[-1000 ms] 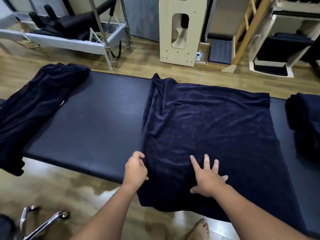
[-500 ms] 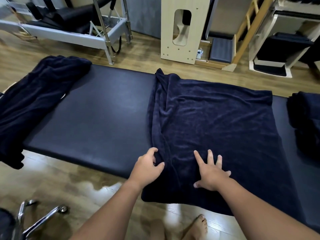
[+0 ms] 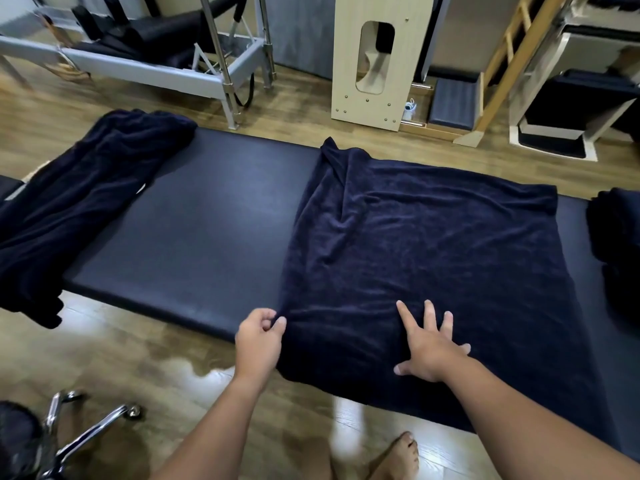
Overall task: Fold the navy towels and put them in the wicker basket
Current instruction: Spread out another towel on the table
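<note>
Lying spread across the right half of the padded black bench (image 3: 214, 237), the navy towel (image 3: 433, 258) before you is mostly flat, with long creases bunched along its left edge and its near edge hanging over the bench side toward your feet. Your left hand (image 3: 259, 341) pinches that left edge near the corner between thumb and curled fingers. Your right hand (image 3: 431, 348) rests palm down on the cloth with fingers splayed and straight, gripping nothing. At nine o'clock a second towel (image 3: 79, 202) lies rumpled over the bench end; at three o'clock another dark pile (image 3: 618, 233) sits at the frame's edge. Beyond, on the wood floor (image 3: 294, 109), stand a grey metal-framed reformer (image 3: 145, 67) at eleven o'clock and a pale wooden unit (image 3: 377, 60) at twelve. A chrome chair base (image 3: 86, 427) shows at seven o'clock.
</note>
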A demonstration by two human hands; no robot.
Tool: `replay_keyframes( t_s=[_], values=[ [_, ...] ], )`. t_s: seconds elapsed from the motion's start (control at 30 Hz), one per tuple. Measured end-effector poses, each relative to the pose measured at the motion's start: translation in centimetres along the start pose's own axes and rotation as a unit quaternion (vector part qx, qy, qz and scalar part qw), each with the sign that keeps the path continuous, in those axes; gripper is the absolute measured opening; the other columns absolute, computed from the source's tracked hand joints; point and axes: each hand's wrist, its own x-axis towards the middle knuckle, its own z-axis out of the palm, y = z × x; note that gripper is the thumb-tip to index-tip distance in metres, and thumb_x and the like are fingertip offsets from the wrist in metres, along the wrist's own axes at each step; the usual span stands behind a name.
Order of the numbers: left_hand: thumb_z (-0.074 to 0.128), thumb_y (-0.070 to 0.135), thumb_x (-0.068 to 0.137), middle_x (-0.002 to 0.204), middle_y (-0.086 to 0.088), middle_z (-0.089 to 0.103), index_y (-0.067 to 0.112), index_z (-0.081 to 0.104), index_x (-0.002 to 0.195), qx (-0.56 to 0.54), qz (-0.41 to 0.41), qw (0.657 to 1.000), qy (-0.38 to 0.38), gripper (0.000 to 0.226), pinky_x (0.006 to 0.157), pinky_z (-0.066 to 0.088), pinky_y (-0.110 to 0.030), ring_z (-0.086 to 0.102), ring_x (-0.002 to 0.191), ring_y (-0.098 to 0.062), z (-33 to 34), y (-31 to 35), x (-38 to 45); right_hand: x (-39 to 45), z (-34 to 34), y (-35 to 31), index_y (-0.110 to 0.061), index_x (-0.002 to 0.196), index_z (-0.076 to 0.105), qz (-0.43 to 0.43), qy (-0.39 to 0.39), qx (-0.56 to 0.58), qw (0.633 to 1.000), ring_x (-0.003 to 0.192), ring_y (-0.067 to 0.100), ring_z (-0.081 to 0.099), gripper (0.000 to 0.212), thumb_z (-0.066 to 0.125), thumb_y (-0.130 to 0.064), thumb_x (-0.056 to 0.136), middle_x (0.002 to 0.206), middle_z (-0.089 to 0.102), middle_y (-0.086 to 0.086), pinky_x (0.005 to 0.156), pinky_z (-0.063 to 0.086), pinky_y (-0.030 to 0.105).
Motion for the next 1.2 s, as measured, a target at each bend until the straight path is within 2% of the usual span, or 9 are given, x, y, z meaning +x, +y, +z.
replay_keyframes(
  t_s=[0.1,0.23,0.33,0.43,0.6,0.8,0.97,1.07,1.2],
  values=[
    [0.052,0.01,0.091,0.067,-0.005,0.06,0.009,0.065,0.074,-0.151,-0.111,0.978,-0.09,0.022,0.055,0.041,-0.027,0.052,0.061,-0.019,0.9,0.4,-0.7,0.0,0.0,0.0,-0.058,0.145,-0.027,0.0,-0.002,-0.001,1.0,0.147,0.04,-0.031,0.126,0.081,-0.044,0.081,0.157,-0.043,-0.002,0.109,0.015,0.077],
    [0.059,0.002,0.094,0.07,-0.004,0.069,0.008,0.068,0.095,-0.07,-0.071,0.975,-0.198,0.012,0.045,0.042,-0.024,0.056,0.049,-0.012,1.3,1.9,-1.4,-0.1,0.0,0.0,-0.058,0.145,-0.027,0.001,-0.004,0.0,1.0,0.147,0.04,-0.031,0.126,0.081,-0.044,0.082,0.156,-0.044,-0.003,0.11,0.015,0.077],
    [0.073,0.016,0.084,0.057,0.0,0.059,0.012,0.062,0.083,0.043,-0.03,0.988,-0.147,0.012,0.043,0.044,-0.028,0.053,0.047,-0.022,2.5,1.7,-0.7,-0.1,0.0,0.0,-0.058,0.145,-0.028,0.0,-0.008,0.003,1.0,0.147,0.04,-0.032,0.125,0.08,-0.043,0.082,0.156,-0.044,-0.002,0.111,0.013,0.077],
    [0.076,0.027,0.081,0.05,0.002,0.043,0.01,0.043,0.058,0.211,0.049,0.973,-0.08,0.044,0.058,0.041,-0.031,0.045,0.065,-0.038,3.4,2.2,-0.5,-0.1,0.0,0.1,-0.058,0.144,-0.029,-0.001,-0.01,-0.002,1.0,0.146,0.04,-0.032,0.125,0.08,-0.045,0.082,0.156,-0.044,-0.002,0.111,0.013,0.077],
    [0.06,0.011,0.078,0.055,-0.004,0.044,0.007,0.045,0.055,0.3,0.063,0.952,-0.01,0.027,0.063,0.037,-0.031,0.048,0.069,-0.038,0.4,2.4,0.7,-0.2,0.0,0.2,-0.059,0.143,-0.03,-0.005,-0.012,-0.005,1.0,0.147,0.04,-0.032,0.126,0.079,-0.046,0.082,0.156,-0.045,-0.003,0.11,0.014,0.077],
    [0.059,0.008,0.073,0.058,-0.009,0.06,0.006,0.058,0.054,0.289,0.019,0.951,0.108,0.019,0.061,0.048,-0.036,0.058,0.071,-0.04,-7.5,0.3,3.2,-0.4,-0.2,0.1,-0.059,0.143,-0.03,-0.003,-0.015,-0.003,1.0,0.147,0.039,-0.032,0.126,0.08,-0.046,0.082,0.155,-0.045,-0.003,0.111,0.014,0.077],
    [0.064,0.026,0.083,0.065,-0.003,0.062,0.013,0.055,0.069,0.095,-0.04,0.995,0.012,0.022,0.07,0.049,-0.041,0.055,0.068,-0.029,-5.3,-1.4,2.6,-0.5,-0.1,0.0,-0.059,0.144,-0.028,-0.002,-0.009,-0.005,1.0,0.147,0.039,-0.031,0.126,0.08,-0.046,0.081,0.157,-0.043,-0.003,0.11,0.015,0.076],
    [0.048,0.007,0.079,0.066,-0.008,0.06,0.009,0.055,0.073,0.007,-0.082,0.997,0.013,0.01,0.06,0.045,-0.038,0.051,0.063,-0.025,-5.1,-1.9,2.6,-0.5,-0.1,0.0,-0.06,0.144,-0.028,0.002,-0.011,-0.008,1.0,0.148,0.038,-0.031,0.126,0.081,-0.046,0.081,0.157,-0.043,-0.004,0.11,0.016,0.076],
    [0.04,-0.016,0.08,0.065,-0.015,0.055,-0.002,0.057,0.071,-0.018,-0.102,0.989,-0.105,0.025,0.062,0.044,-0.041,0.05,0.058,-0.023,-4.7,-2.1,0.9,-0.6,0.0,0.0,-0.059,0.145,-0.027,0.001,-0.005,-0.011,1.0,0.148,0.038,-0.029,0.127,0.081,-0.049,0.079,0.157,-0.042,-0.004,0.11,0.018,0.076]
  ],
)
